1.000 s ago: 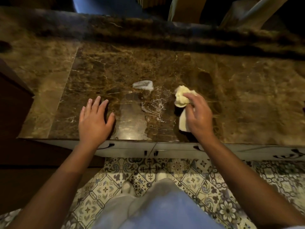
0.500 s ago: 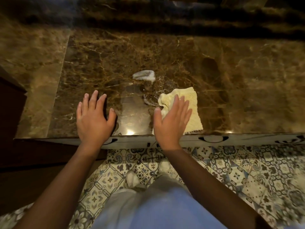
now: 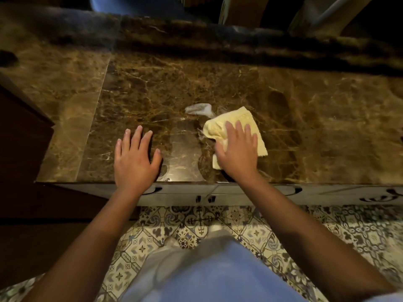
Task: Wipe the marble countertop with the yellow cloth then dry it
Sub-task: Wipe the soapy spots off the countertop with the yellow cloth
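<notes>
The brown marble countertop [image 3: 316,118] fills the upper half of the head view. A pale yellow cloth [image 3: 235,118] lies spread on it near the front edge, right of centre. My right hand [image 3: 238,149] presses flat on the cloth, fingers apart, covering its lower left part. My left hand [image 3: 134,159] rests palm down on the bare marble to the left, fingers spread, holding nothing. A small whitish foamy smear [image 3: 197,108] sits just beyond the cloth's left corner, with wet streaks between the hands.
A raised dark marble ledge [image 3: 196,33] runs along the back. White cabinet fronts with dark handles [image 3: 239,194] sit under the front edge. Patterned floor tiles [image 3: 196,227] lie below. A dark wooden unit [image 3: 19,127] stands at the left.
My right hand went from gripping the bunched cloth to pressing it flat, then slid it right and slightly away from the front edge. My left hand has stayed in place.
</notes>
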Demonstrator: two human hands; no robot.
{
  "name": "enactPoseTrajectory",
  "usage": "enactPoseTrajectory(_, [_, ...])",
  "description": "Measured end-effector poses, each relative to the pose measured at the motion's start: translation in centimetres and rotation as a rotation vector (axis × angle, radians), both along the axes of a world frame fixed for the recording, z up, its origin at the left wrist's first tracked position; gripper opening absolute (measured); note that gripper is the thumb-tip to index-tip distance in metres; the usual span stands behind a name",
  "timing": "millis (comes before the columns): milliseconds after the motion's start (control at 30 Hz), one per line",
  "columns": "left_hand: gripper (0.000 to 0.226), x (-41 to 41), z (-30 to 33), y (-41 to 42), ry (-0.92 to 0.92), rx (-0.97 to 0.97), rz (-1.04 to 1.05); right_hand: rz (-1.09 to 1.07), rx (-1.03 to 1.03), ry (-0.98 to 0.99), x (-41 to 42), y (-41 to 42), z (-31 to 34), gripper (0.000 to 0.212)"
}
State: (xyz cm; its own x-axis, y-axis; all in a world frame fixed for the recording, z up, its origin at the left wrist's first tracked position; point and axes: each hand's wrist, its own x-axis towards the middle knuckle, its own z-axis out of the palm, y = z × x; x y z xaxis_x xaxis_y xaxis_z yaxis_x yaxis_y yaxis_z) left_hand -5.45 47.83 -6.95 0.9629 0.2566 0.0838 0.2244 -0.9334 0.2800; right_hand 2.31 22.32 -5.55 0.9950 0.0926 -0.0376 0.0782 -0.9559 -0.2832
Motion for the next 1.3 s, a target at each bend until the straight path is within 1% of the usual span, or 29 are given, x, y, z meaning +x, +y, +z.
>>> enactPoseTrajectory(67, [0.06,0.1,-0.1,0.0,-0.005,0.0,0.013,-0.098,0.004,-0.016,-1.8,-2.3,-0.5,0.076])
enactPoseTrajectory(133, [0.062,0.2,0.0,-0.1,-0.007,-0.001,0.029,-0.195,-0.009,-0.018,-1.8,-4.2,-0.9,0.082])
enactPoseTrajectory(233, [0.062,0.3,0.1,-0.3,-0.015,0.001,0.043,-0.311,-0.022,-0.006,2.0,-5.6,-0.9,0.084])
enactPoseTrajectory(300, [0.062,0.4,0.1,-0.4,-0.018,-0.001,0.054,-0.349,-0.019,-0.018,5.6,-6.3,-0.8,0.083])
enactPoseTrajectory(433, [0.062,0.6,0.0,-0.5,-0.017,0.007,0.073,-0.323,-0.006,-0.043,13.3,-7.1,-0.6,0.08])
enactPoseTrajectory(533, [0.062,0.7,0.0,-0.7,-0.018,-0.003,0.088,-0.254,0.015,-0.035,18.1,-6.5,-0.3,0.075])
enactPoseTrajectory(600, [0.062,0.8,0.1,-0.7,-0.015,-0.006,0.093,-0.17,0.055,-0.034,20.3,-5.6,-0.3,0.07])
enactPoseTrajectory(700, [0.062,0.8,0.2,-0.7,0.003,0.008,0.085,-0.064,0.153,-0.015,21.2,-4.6,-0.1,0.065])
enactPoseTrajectory(800, [0.063,0.9,0.2,-0.7,0.021,0.024,0.078,0.017,0.219,0.011,19.1,-4.1,0.2,0.067])
enactPoseTrajectory(900, [0.063,0.7,0.3,-0.7,0.025,0.035,0.064,0.124,0.31,0.029,14.1,-3.9,0.5,0.066])
enactPoseTrajectory(967, [0.063,0.7,0.4,-0.7,0.016,0.029,0.058,0.185,0.359,0.032,9.8,-4.2,0.4,0.061])
enactPoseTrajectory(1100, [0.064,0.6,0.5,-0.6,0.021,0.011,0.057,0.271,0.416,-0.024,2.1,-5.1,-0.3,0.048])
enactPoseTrajectory(1167, [0.064,0.5,0.5,-0.6,0.029,0.004,0.049,0.248,0.448,-0.014,0.1,-6.0,0.1,0.047])
enactPoseTrajectory(1233, [0.061,0.5,0.6,-0.5,0.029,-0.003,0.038,0.117,0.513,0.0,-0.5,-7.9,1.4,0.046])
enactPoseTrajectory(1300, [0.059,0.5,0.5,-0.4,0.024,0.0,0.038,-0.015,0.535,-0.048,-0.9,-10.7,2.4,0.044])
